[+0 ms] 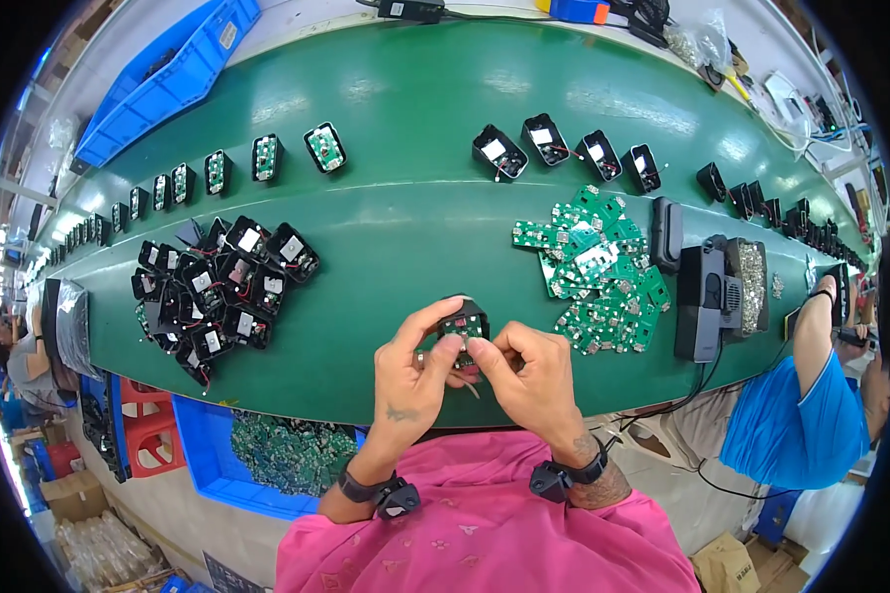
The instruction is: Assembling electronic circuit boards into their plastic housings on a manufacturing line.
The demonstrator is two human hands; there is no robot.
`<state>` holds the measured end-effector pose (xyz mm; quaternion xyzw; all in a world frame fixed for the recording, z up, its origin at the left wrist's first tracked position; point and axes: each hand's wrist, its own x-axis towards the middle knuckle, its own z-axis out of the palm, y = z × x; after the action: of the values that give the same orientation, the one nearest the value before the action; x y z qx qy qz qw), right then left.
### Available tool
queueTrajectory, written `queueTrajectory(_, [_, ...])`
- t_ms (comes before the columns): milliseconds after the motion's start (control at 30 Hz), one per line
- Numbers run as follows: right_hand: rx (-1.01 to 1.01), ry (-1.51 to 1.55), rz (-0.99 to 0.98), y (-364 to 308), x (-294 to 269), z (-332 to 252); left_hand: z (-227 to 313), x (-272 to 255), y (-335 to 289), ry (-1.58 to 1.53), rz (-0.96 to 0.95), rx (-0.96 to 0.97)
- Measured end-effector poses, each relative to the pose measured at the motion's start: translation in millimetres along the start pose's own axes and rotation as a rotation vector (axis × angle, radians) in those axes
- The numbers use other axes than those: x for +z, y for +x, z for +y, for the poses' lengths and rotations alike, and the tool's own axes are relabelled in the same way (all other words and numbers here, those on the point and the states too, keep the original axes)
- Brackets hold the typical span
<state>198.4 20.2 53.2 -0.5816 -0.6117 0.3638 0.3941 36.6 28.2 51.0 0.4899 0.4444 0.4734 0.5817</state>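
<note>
Close to the table's front edge, my left hand [410,374] is closed around a small black plastic housing [457,303]. A green circuit board [470,324] sits at the opening of that housing; whether it is fully seated I cannot tell. My right hand [536,374] is closed in from the other side, its thumb pressed on the board beside my left thumb. Both thumbs hide part of the board. To the left lies a heap of black housings [203,282] with white blocks and red wires inside. A pile of loose green circuit boards [603,267] is on the right.
Housings with boards [267,158] form a row at the back left; open housings [499,151] line the back right. A black device [700,301] and a tray of small metal parts [750,287] stand right. A blue bin [203,474] of boards sits below the table; another person [801,415] is far right.
</note>
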Motion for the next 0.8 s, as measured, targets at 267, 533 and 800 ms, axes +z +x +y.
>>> queueTrajectory(267, [-0.154, 0.122, 0.001, 8, 16, 6, -4, 7, 4, -0.007, 0.07, -0.104])
queueTrajectory(533, [0.027, 0.218, -0.059, 19, 20, 0, -4, 6, 16, 0.018, 0.162, 0.001])
queueTrajectory(800, [-0.143, 0.274, 0.104, 26, 31, -3, -2, 12, 19, 0.18, 0.22, 0.162])
